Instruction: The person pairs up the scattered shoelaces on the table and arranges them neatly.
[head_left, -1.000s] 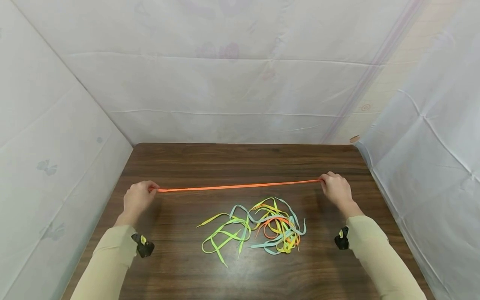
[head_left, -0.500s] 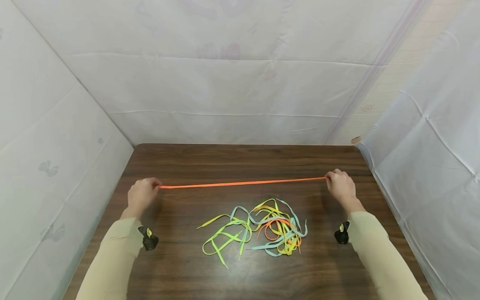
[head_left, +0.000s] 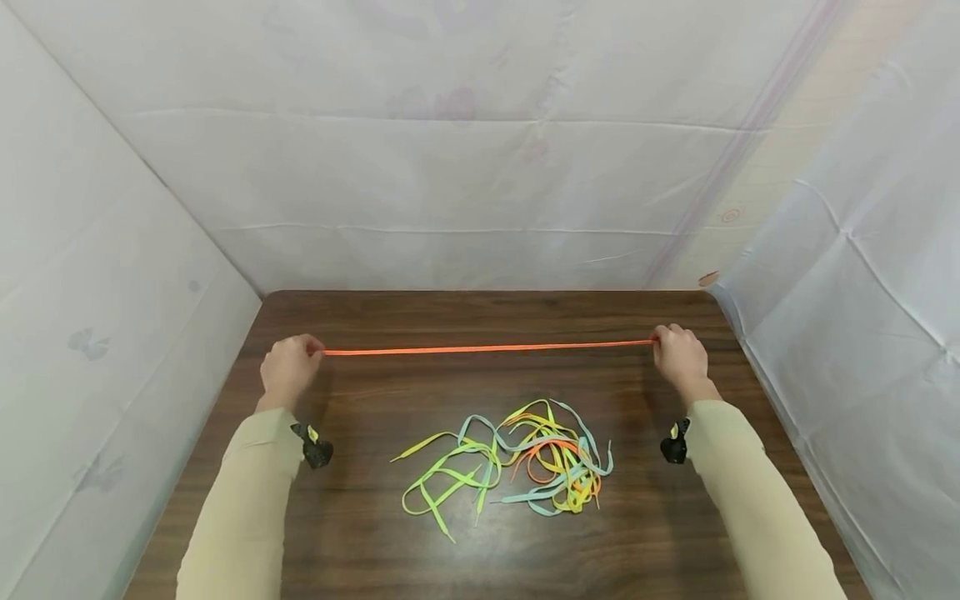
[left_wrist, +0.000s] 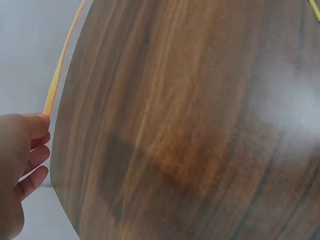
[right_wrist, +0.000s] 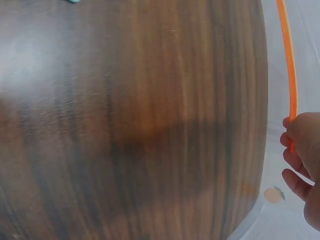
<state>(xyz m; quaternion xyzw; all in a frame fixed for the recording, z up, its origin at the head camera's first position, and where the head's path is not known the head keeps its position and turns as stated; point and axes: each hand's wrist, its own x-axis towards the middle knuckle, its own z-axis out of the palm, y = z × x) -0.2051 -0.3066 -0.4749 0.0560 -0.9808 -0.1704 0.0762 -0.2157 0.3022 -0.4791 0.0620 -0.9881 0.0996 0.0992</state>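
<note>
An orange shoelace (head_left: 487,347) is stretched straight across the far part of the table, held above its surface. My left hand (head_left: 290,367) pinches its left end between thumb and forefinger; in the left wrist view the other fingers (left_wrist: 35,170) are loosely bent. At the opposite end, my right hand (head_left: 681,357) pinches the lace, and a short orange tip (right_wrist: 292,146) pokes out below the thumb in the right wrist view. Nearer to me lies a tangled pile of flat shoelaces (head_left: 555,458) in yellow, green, light blue and orange.
The dark wooden table (head_left: 375,550) has rounded far corners. White cloth sheets (head_left: 450,183) hang behind it and along both sides. A black wrist camera (head_left: 317,447) sits on the left cuff, and another camera (head_left: 675,442) on the right.
Both hands have moved away from me, toward the far table edge, carrying the taut orange shoelace with them. The lace pile stays where it was.
</note>
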